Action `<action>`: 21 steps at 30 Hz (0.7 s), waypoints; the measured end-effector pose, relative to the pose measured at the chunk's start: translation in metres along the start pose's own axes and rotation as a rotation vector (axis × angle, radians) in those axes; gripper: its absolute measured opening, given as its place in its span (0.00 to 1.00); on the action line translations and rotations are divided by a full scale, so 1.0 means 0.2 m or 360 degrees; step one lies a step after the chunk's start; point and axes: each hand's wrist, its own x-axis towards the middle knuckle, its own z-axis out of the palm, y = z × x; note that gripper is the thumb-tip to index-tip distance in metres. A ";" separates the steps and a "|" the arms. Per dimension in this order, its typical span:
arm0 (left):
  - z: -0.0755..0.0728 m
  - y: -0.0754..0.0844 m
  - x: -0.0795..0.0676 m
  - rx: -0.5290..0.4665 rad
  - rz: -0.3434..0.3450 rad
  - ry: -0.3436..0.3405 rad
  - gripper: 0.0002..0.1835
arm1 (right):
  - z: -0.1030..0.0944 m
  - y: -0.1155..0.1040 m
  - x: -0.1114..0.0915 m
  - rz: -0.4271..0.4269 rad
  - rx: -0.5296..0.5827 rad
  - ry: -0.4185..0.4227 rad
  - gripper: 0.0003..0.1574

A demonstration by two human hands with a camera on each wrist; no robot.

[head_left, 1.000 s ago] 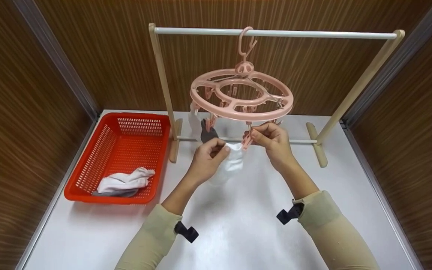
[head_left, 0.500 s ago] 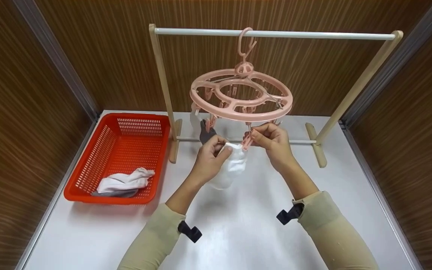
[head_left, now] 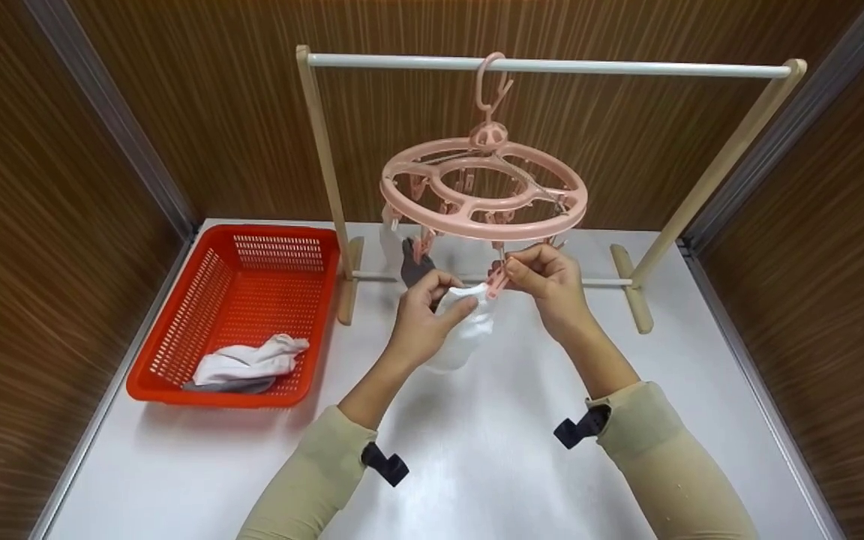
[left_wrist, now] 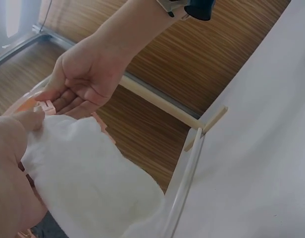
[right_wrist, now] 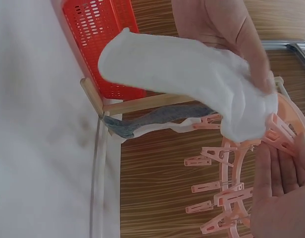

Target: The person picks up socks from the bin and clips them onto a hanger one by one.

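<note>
A white sock [head_left: 468,334] hangs from my left hand [head_left: 418,322], which pinches its cuff between thumb and fingers. My right hand [head_left: 552,285] holds a pink clothespin [head_left: 497,282] that dangles from a round pink drying hanger [head_left: 432,219]. In the right wrist view the clothespin's tip meets the corner of the sock's cuff; whether its jaws enclose the fabric I cannot tell. Behind my left hand, a grey sock [right_wrist: 162,115] and a white strip of fabric [right_wrist: 175,126] hang from the hanger's other clothespins.
The hanger hooks over the white bar [head_left: 627,69] of a wooden-legged rack. At left stands a red perforated basket [head_left: 327,300], with a white sock [head_left: 252,361] and a grey piece of fabric [head_left: 241,386] inside. Wood-patterned panels [head_left: 627,150] enclose the white table [head_left: 522,450].
My left hand has shifted slightly right, bringing the sock's cuff up to the clothespin. The right hand stays nearly still on the clothespin.
</note>
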 end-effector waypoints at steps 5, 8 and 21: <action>-0.01 -0.11 0.05 0.0016 -0.0040 -0.0007 0.11 | 0.00 -0.01 0.01 0.0015 0.0033 -0.0027 0.03; -0.01 -0.12 0.07 0.0013 -0.0061 -0.0044 0.11 | -0.01 -0.01 0.01 0.0010 0.0030 -0.0039 0.04; -0.03 -0.10 0.10 0.0135 0.0050 -0.0143 0.10 | -0.02 -0.01 0.02 0.0045 0.0002 -0.0143 0.06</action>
